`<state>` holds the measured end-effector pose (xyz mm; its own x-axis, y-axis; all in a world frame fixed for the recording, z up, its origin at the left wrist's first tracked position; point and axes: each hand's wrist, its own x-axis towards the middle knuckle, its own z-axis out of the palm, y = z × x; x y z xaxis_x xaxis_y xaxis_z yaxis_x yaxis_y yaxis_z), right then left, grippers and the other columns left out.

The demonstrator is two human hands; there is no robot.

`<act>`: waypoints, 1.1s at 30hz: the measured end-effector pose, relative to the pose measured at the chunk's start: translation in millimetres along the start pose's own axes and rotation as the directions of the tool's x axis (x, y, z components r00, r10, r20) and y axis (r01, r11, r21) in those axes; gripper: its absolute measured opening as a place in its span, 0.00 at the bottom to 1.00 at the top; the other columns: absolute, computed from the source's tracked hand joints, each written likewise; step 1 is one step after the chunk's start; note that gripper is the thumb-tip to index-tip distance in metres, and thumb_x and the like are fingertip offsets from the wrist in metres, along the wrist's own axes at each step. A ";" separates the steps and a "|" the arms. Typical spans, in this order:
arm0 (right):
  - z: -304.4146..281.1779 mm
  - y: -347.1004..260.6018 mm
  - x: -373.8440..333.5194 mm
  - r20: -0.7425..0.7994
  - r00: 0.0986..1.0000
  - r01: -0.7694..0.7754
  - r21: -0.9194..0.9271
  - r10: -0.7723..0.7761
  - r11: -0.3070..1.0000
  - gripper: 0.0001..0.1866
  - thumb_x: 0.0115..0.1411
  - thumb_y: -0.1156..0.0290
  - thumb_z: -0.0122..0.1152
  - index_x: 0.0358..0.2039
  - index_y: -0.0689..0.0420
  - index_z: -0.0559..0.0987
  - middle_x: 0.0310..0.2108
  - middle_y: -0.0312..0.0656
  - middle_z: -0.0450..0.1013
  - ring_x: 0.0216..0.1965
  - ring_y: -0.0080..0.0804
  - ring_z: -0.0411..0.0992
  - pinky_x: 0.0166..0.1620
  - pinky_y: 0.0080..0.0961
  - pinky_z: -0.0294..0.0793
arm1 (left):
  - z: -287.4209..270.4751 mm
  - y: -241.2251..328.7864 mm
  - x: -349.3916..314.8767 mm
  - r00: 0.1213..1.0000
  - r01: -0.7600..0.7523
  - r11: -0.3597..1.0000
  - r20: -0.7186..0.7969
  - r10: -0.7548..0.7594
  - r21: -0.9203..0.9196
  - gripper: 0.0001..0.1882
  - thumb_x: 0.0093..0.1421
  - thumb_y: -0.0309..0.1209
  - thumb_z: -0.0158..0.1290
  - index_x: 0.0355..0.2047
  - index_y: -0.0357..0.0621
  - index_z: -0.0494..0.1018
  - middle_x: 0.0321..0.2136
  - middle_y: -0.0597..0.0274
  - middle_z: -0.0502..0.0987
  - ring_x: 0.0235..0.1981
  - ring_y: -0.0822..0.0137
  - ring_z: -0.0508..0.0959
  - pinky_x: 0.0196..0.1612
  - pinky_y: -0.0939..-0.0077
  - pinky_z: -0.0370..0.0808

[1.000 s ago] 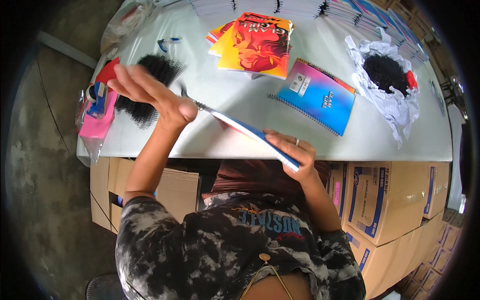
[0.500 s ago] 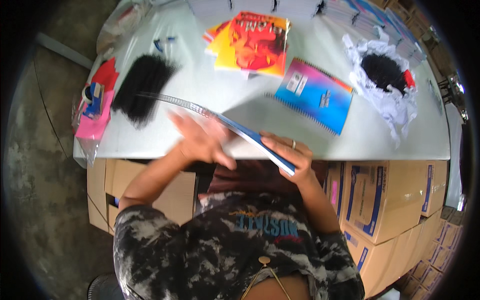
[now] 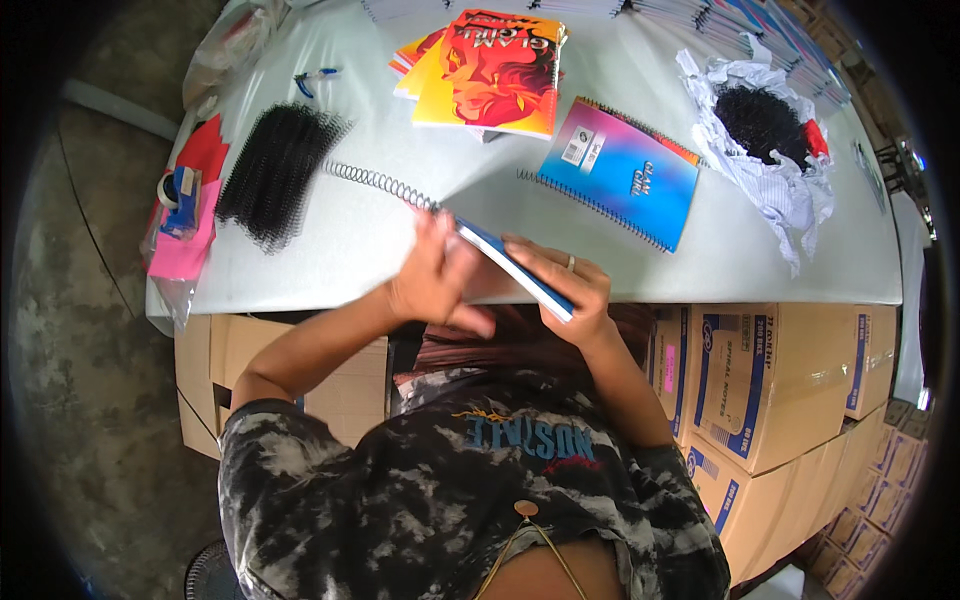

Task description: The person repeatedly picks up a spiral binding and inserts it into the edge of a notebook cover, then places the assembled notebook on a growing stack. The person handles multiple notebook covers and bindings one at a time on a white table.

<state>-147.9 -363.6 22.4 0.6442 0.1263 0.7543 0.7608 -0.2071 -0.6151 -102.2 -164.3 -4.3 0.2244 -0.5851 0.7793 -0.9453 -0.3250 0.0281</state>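
My right hand (image 3: 568,287), with a ring on one finger, is closed around a blue-covered notebook (image 3: 512,262) held edge-up at the table's near edge. A loose wire spiral (image 3: 375,184) sticks out from the notebook's far left end. My left hand (image 3: 440,275) is at that end, its fingertips against or beside the spiral, thumb apart, partly blurred. Further right lies a blue and purple spiral notebook (image 3: 625,185) on an orange one. A pile of black spirals (image 3: 280,170) sits on the left.
Red and yellow notebooks (image 3: 500,75) are stacked at the far middle. Blue-handled pliers (image 3: 315,80) and a blue tape dispenser (image 3: 180,205) lie left. Crumpled paper holds more black spirals (image 3: 765,125) at right. Notebook stacks line the far edge; cardboard boxes (image 3: 770,380) stand below the table.
My left hand has moved right and up along the spiral to the notebook's end. My right hand and the notebook have shifted slightly left and up.
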 end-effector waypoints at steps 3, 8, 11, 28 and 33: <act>2.5 -3.9 1.4 0.043 0.999 0.002 -0.031 -0.001 1.000 0.17 0.47 0.86 0.53 0.40 0.64 0.77 0.37 0.53 0.75 0.39 0.43 0.75 0.42 0.29 0.74 | -17.9 -16.1 -2.7 0.999 -0.002 0.993 0.055 -0.004 0.116 0.49 0.52 0.62 0.44 0.60 0.35 0.45 0.55 0.27 0.51 0.59 0.34 0.48 0.58 0.39 0.45; 7.9 -1.0 -2.0 0.000 1.000 -0.029 -0.013 0.029 1.000 0.19 0.45 0.80 0.62 0.41 0.60 0.77 0.38 0.49 0.75 0.37 0.39 0.76 0.39 0.29 0.75 | -2.7 -26.8 -5.0 0.983 0.168 0.978 -0.103 -0.155 0.127 0.53 0.50 0.67 0.39 0.59 0.30 0.45 0.58 0.32 0.48 0.62 0.39 0.43 0.59 0.42 0.34; 1.9 7.2 -4.5 -0.043 0.998 0.044 -0.052 -0.046 0.998 0.20 0.45 0.80 0.62 0.42 0.60 0.76 0.39 0.49 0.74 0.38 0.39 0.75 0.40 0.29 0.75 | -17.3 -2.9 9.1 0.954 -0.299 0.931 0.086 0.287 0.208 0.56 0.48 0.72 0.34 0.61 0.32 0.44 0.60 0.39 0.48 0.63 0.42 0.40 0.60 0.43 0.27; 11.7 7.5 -3.1 -0.060 0.997 -0.049 -0.036 0.047 0.998 0.21 0.47 0.82 0.58 0.45 0.60 0.74 0.41 0.47 0.74 0.39 0.40 0.75 0.41 0.30 0.75 | 16.8 19.5 -9.7 0.993 -0.115 0.992 0.036 0.113 0.046 0.46 0.47 0.66 0.44 0.54 0.42 0.57 0.52 0.37 0.56 0.54 0.46 0.56 0.48 0.40 0.54; 18.5 1.4 2.7 0.034 0.997 0.070 -0.078 -0.068 0.994 0.23 0.44 0.80 0.61 0.44 0.60 0.75 0.40 0.46 0.74 0.38 0.40 0.75 0.39 0.30 0.75 | -1.4 21.9 23.4 0.997 0.048 0.986 0.059 -0.058 0.158 0.50 0.46 0.67 0.45 0.54 0.33 0.57 0.48 0.38 0.62 0.52 0.45 0.60 0.51 0.38 0.56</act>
<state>-143.6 -345.5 19.4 0.5934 0.1727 0.7862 0.7958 -0.2730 -0.5406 -118.0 -184.1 15.4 0.2924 -0.6084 0.7378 -0.8843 -0.4657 -0.0336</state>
